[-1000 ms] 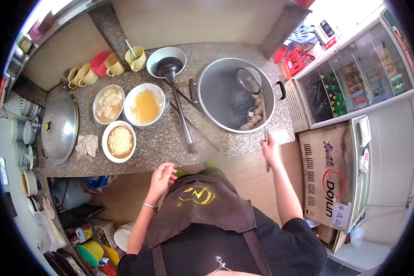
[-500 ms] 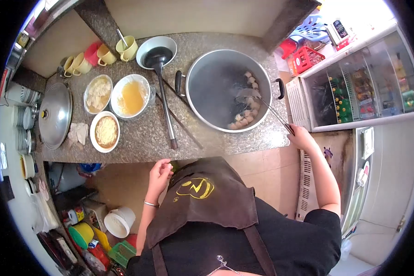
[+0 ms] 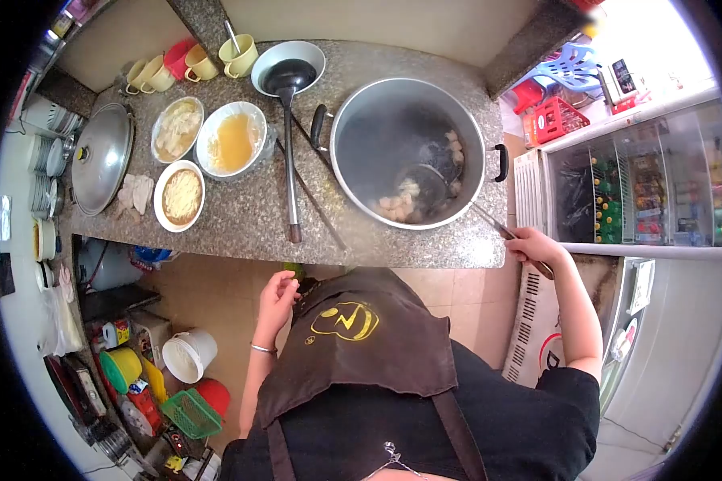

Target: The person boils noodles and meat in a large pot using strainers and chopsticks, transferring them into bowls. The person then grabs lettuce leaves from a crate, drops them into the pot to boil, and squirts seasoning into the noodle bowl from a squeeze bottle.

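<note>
My right hand (image 3: 533, 245) grips the handle of a skimmer (image 3: 496, 221) at the right rim of a big steaming pot (image 3: 338, 172). The skimmer's round head is dipped in the dark liquid, beside pale lumps of food (image 3: 396, 206) gathered near the front wall. A few more lumps lie along the pot's right side. My left hand (image 3: 277, 298) hangs in front of the counter edge, by the apron, with fingers loosely bent and nothing visible in them.
A black ladle (image 3: 290, 160) rests across a bowl (image 3: 316, 61) left of the pot. Further left are a bowl of noodles (image 3: 182, 198), a bowl of yellowish liquid (image 3: 208, 164), several mugs (image 3: 202, 62) and a large lid (image 3: 103, 164). A glass-door fridge (image 3: 634, 188) stands at the right.
The skimmer's head has moved toward the front-left inside the pot, and lumps have gathered there. My right hand has shifted slightly right and down. The view has tilted slightly.
</note>
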Demonstrator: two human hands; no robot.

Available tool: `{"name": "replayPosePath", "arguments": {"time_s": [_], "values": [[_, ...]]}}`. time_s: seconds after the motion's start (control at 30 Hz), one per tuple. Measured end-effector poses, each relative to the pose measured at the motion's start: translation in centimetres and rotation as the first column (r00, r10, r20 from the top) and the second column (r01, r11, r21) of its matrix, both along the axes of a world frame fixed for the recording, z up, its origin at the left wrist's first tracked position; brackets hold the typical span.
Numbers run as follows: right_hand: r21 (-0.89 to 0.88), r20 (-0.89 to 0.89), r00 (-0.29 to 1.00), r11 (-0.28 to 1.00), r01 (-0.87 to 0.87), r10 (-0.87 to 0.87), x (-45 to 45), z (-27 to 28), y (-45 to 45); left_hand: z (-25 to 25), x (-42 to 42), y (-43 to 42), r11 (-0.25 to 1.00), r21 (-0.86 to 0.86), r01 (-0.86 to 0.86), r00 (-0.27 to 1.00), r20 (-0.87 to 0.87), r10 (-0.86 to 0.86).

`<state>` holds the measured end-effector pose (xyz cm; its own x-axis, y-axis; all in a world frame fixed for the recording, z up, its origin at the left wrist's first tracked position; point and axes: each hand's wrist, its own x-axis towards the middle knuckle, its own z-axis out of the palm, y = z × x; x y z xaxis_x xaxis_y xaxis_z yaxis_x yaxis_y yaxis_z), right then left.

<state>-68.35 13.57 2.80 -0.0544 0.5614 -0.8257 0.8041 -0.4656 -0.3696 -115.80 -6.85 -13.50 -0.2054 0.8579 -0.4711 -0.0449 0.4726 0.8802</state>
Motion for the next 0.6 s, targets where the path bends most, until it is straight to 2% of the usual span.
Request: {"name": "replayPosePath", "arguments": {"time_s": [0.1, 0.17, 0.2, 0.23, 0.33, 0.37, 0.43, 0.5, 0.57, 0.6], "values": [[-0.169, -0.143, 0.984, 0.982, 0.08, -0.105, -1.5, -1.2, 0.0, 0.0, -0.1, -0.5, 1.0, 0.015, -0.015, 1.0, -0.015, 0.015], [-0.302, -0.286, 0.914, 0.932, 0.199, -0.288, -1.6, -3.7, -0.7, 0.4, -0.1, -0.9, 0.999, -0.028, -0.029, 0.999, -0.046, 0.027], [-0.356, -0.297, 0.914, 0.921, 0.161, -0.275, -2.2, -4.4, -0.7, 0.5, -0.1, -1.0, 0.999, -0.026, -0.035, 0.998, -0.05, 0.034], [-0.405, -0.386, 0.86, 0.899, 0.166, -0.332, -3.0, -4.8, -1.0, 0.6, -0.1, -1.3, 0.999, -0.025, -0.033, 0.998, -0.051, 0.031], [-0.524, -0.45, 0.733, 0.815, 0.247, -0.511, -5.1, -6.9, -0.9, 0.5, 0.2, -1.9, 0.999, -0.03, -0.043, 0.998, -0.049, 0.042], [-0.523, -0.454, 0.734, 0.818, 0.239, -0.505, -5.1, -7.8, -0.7, 0.5, 0.4, -2.1, 0.998, -0.038, -0.049, 0.998, -0.041, 0.048], [-0.675, -0.436, 0.542, 0.66, 0.331, -0.718, -5.7, -8.7, -0.5, 0.8, 0.8, -2.3, 0.998, -0.041, -0.056, 0.998, -0.03, 0.055], [-0.65, -0.468, 0.54, 0.686, 0.326, -0.7, -6.3, -8.9, -0.4, 1.4, 1.1, -2.4, 0.997, -0.045, -0.063, 0.998, -0.018, 0.062], [-0.55, -0.481, 0.6, 0.753, 0.361, -0.639, -7.3, -10.2, 0.1, 2.2, 1.3, -2.4, 0.995, -0.076, -0.069, 0.997, -0.041, 0.066], [-0.552, -0.502, 0.558, 0.742, 0.381, -0.661, -7.6, -11.7, 0.5, 1.9, 1.2, -2.5, 0.995, -0.073, -0.071, 0.997, -0.043, 0.068]]}}
